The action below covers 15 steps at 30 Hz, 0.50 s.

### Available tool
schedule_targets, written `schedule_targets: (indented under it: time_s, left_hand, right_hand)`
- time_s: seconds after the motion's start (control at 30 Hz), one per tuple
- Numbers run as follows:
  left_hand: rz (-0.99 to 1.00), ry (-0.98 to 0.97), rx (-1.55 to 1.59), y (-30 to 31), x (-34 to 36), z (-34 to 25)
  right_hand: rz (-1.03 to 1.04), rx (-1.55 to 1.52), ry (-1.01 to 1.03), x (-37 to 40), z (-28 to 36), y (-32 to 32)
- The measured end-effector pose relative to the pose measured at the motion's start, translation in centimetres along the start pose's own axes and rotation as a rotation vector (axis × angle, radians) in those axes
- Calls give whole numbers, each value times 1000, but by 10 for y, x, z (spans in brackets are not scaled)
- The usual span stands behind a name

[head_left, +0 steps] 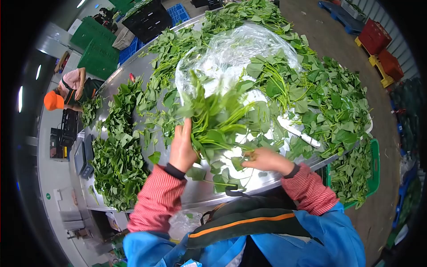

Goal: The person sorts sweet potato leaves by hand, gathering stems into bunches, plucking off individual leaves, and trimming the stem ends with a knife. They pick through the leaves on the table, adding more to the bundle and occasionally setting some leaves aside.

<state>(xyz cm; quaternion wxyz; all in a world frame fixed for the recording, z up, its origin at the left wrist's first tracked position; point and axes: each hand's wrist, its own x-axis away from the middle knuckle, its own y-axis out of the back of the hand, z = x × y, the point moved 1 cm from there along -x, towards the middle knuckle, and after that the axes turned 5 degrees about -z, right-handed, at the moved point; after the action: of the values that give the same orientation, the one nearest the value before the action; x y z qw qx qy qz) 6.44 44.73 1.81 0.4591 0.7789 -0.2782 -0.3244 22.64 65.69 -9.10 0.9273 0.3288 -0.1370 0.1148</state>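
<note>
A bunch of leafy green stems (215,118) is in my left hand (182,149), whose fingers are wrapped round its left side; the top of the bunch is blurred. My right hand (267,160) is at the lower right of the bunch, its fingers pinched by a few loose stems and leaves; what they hold is too small to make out. Beyond the bunch, clear plastic film (240,44) lies crumpled on the metal table (195,200). A white-handled tool, perhaps a knife (302,135), rests among leaves to the right.
Leafy heaps (118,164) lie along the table's left side, with more (338,98) at the right. A green crate (374,167) of greens stands beside the right edge. A scale (83,155) is at the left. Another person (73,86) in an orange cap works at the far left.
</note>
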Motion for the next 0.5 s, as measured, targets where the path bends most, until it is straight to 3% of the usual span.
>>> schedule_targets:
  time_s: [0.07, 0.1, 0.17, 0.23, 0.33, 0.43, 0.5]
  left_hand:
    - [274, 49, -258, -11, 12, 41]
    - [387, 109, -318, -2, 8, 33]
    - [387, 266, -194, 6, 12, 38]
    - [286, 224, -25, 4, 18, 50]
    - [259, 281, 103, 1, 25, 62]
    - [244, 326, 226, 6, 26, 48]
    - [230, 354, 328, 13, 24, 33]
  right_hand:
    - [11, -10, -70, 16, 13, 13]
    - [8, -5, -100, 22, 19, 27]
    - [-165, -197, -112, 26, 16, 37]
    - [-336, -531, -131, 18, 11, 48]
    - [-469, -640, -1, 6, 40, 56]
    - [-475, -735, -41, -19, 52, 30]
    - [-626, -875, 85, -26, 60, 23]
